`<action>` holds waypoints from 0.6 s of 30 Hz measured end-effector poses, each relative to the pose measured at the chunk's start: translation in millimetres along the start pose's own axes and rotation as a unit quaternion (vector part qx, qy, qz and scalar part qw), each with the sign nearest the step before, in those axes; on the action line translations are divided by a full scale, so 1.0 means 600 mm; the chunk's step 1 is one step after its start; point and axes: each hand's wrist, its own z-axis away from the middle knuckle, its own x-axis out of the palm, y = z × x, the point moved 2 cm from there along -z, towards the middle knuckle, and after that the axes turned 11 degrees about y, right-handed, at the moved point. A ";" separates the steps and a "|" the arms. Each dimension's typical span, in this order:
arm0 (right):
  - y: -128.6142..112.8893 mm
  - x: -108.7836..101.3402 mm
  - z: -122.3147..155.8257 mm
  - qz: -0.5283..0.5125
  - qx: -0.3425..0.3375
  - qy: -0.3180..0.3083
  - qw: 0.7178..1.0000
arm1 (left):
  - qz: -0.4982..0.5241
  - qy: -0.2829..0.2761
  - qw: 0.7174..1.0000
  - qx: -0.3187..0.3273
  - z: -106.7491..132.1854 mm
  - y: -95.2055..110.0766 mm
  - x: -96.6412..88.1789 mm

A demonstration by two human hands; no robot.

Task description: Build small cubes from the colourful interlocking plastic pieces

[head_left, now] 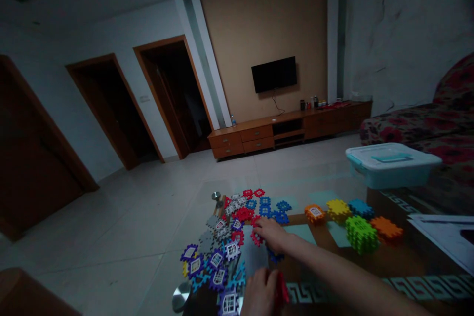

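Observation:
My left hand (259, 292) is at the near edge of the glass table, closed around red notched building tiles (282, 289); its fingertips are partly hidden. Farther out, my right hand (273, 235) reaches in from the right with its fingers on a red notched tile (256, 236). Around it lies a loose spread of tiles: blue tiles (265, 207), grey tiles (207, 242), and purple tiles with white window inserts (217, 259). More red tiles (244, 215) lie just beyond my right hand.
Sorted stacks stand to the right: green (362, 234), yellow (338, 211), blue (360, 208) and orange (387, 229). Behind them is a lidded teal box (394, 165). Papers (444, 237) lie at the right edge. Round metal table fittings (181, 297) stand at the left.

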 end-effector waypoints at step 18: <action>-0.033 -0.074 0.027 -0.066 -0.069 0.058 0.994 | -0.134 0.138 0.976 -0.105 -0.147 -0.109 -0.041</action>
